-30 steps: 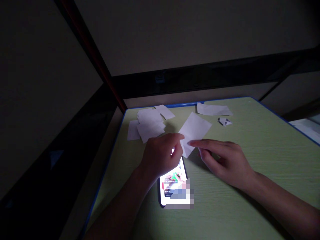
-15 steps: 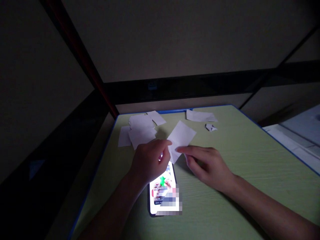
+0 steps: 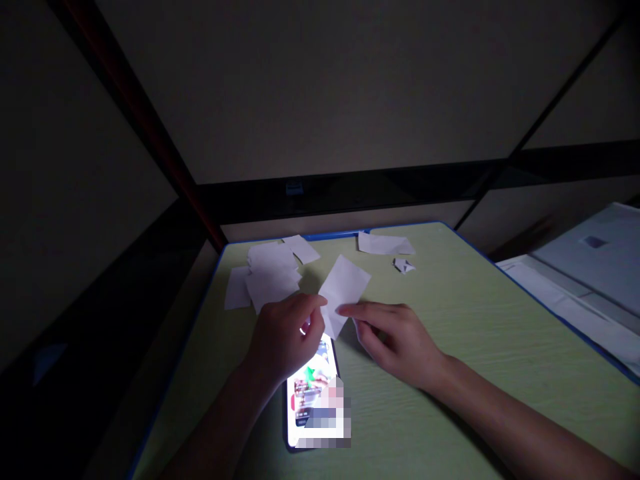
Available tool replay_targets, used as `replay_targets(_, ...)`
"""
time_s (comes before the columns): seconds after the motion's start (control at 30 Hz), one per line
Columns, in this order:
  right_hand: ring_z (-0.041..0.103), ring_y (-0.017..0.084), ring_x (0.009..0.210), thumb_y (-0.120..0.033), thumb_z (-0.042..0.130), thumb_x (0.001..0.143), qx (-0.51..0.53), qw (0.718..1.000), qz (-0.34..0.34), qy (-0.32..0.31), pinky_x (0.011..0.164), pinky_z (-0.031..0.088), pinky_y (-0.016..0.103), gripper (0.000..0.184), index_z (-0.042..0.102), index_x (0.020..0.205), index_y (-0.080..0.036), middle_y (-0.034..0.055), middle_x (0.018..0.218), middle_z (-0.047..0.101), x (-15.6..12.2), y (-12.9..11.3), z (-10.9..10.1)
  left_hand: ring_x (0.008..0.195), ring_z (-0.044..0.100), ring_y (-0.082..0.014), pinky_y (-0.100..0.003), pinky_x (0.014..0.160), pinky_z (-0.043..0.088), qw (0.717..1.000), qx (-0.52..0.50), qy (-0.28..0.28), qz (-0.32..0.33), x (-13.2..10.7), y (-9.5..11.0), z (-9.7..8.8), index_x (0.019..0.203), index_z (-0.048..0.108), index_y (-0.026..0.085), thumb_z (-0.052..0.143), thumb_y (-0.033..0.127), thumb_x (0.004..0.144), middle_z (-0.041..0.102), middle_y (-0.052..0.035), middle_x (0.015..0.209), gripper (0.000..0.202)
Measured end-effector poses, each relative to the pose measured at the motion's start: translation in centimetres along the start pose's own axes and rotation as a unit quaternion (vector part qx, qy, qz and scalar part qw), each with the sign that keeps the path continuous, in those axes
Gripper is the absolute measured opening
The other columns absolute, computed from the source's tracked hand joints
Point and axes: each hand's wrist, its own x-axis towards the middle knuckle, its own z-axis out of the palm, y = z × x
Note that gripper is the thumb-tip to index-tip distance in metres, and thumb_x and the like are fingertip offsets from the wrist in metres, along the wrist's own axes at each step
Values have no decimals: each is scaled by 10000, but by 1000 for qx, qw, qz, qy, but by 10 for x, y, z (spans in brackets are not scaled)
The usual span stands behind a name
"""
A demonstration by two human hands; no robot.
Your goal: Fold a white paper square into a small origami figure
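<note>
A pale, roughly square sheet of paper (image 3: 345, 283) is tilted cornerwise between my two hands, with faint creases in its lower half. At its lower left edge my left hand (image 3: 287, 333) is closed, thumb and index finger pinching the paper. From the other side, my right hand (image 3: 395, 337) lays its index fingertip on the sheet near the lower right edge; its thumb sits just below, the tip partly hidden. A lit phone (image 3: 313, 393) lies under and below my left wrist, showing a green star-like shape and a blurred-out patch.
A pile of loose paper sheets (image 3: 273, 273) lies at the table's back left. Farther right are a paper strip (image 3: 385, 244) and a small folded paper piece (image 3: 403, 266). The table (image 3: 475, 320) has a blue edge; a wall stands behind it. White surfaces lie at right.
The camera view has shifted, so everything appears slightly further left and lower. Both hands keep nearly the same hold on the sheet of paper.
</note>
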Motion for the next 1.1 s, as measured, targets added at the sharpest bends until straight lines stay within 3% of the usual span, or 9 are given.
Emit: replay_targets(1.1,632,126,674,-159,443,812,1,1000,13,1,616,504,260,295,631,1038,-183,35,950,691,-2,4,1,491,519,-73,-198,485,401,1000,3,-5,5,1,2,2,864,588,166,495,103,765,641,7,667,149)
